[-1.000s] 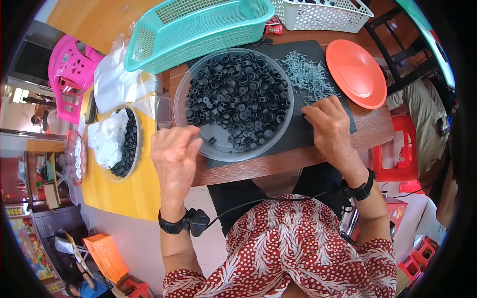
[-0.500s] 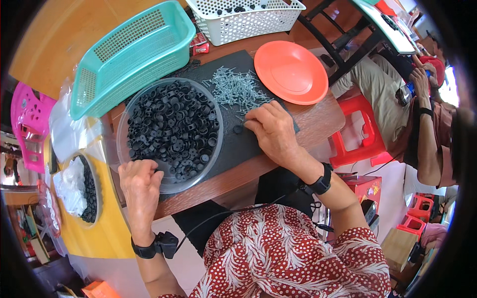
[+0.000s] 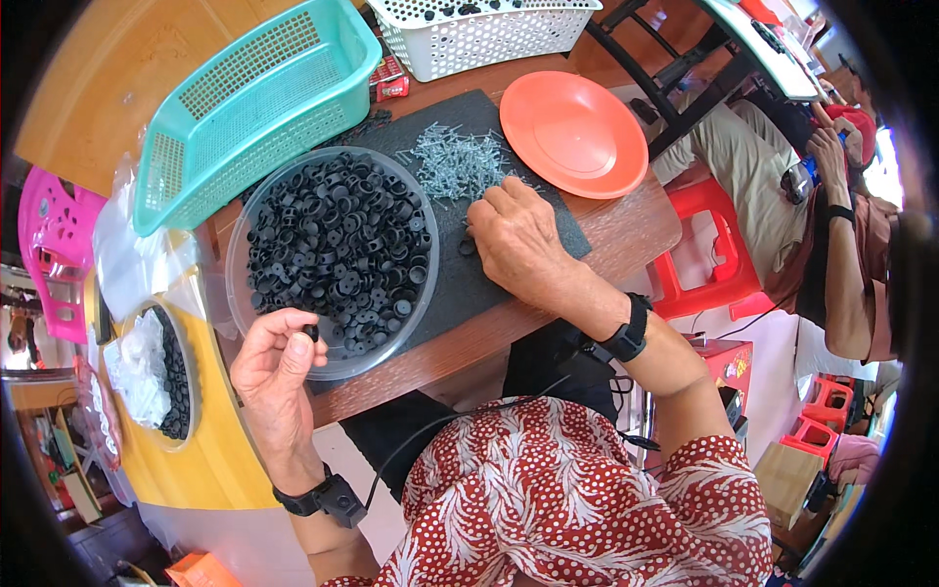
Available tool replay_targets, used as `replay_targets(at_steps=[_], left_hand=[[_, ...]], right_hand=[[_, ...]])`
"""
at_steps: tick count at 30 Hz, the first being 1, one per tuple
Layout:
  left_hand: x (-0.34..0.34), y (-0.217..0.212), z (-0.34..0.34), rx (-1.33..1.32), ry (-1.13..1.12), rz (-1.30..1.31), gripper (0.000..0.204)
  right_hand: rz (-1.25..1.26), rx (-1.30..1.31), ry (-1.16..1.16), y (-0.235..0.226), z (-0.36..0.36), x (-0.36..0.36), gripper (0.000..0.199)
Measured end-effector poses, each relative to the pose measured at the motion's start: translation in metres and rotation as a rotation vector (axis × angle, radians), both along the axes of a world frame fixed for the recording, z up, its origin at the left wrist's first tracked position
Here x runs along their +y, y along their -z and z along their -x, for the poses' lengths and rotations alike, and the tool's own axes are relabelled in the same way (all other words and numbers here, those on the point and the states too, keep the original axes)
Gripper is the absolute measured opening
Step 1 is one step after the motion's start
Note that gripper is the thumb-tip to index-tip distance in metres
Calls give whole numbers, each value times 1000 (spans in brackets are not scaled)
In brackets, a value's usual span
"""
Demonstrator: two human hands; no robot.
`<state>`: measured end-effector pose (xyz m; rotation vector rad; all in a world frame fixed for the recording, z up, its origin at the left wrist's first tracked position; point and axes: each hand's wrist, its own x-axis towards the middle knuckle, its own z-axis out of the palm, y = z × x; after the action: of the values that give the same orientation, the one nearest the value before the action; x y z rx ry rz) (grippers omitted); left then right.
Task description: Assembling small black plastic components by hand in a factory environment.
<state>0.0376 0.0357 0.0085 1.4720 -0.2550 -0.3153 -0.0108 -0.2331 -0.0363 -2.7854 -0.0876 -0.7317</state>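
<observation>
A small round black plastic part is pinched between the thumb and fingers of my left hand, at the near left rim of a clear round tub. That tub holds a heap of similar black parts. My right hand is closed, fingertips pointing down at the dark mat, just on the near side of a pile of silver screws. Its fingertips hide whatever they pinch. One loose black part lies on the mat beside them.
An orange plate sits right of the screws. Behind the tub stands a teal basket, with a white basket farther back. At left are a second tub and plastic bags. A co-worker sits at far right.
My left hand has turned up, bringing the pinched black part into sight. My right hand has shifted slightly left and farther away, toward the screw pile.
</observation>
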Motion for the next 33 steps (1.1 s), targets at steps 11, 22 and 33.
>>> replay_targets(at_steps=[11, 22, 33], left_hand=[[-12, 2, 6, 215, 87, 420, 19], [-24, 4, 12, 306, 102, 469, 19], [-28, -2, 21, 333, 66, 378, 21]], right_hand=[[-160, -146, -52, -4, 5, -1, 12], [-719, -122, -265, -47, 15, 72, 17], [-1003, 72, -335, -59, 21, 84, 12]])
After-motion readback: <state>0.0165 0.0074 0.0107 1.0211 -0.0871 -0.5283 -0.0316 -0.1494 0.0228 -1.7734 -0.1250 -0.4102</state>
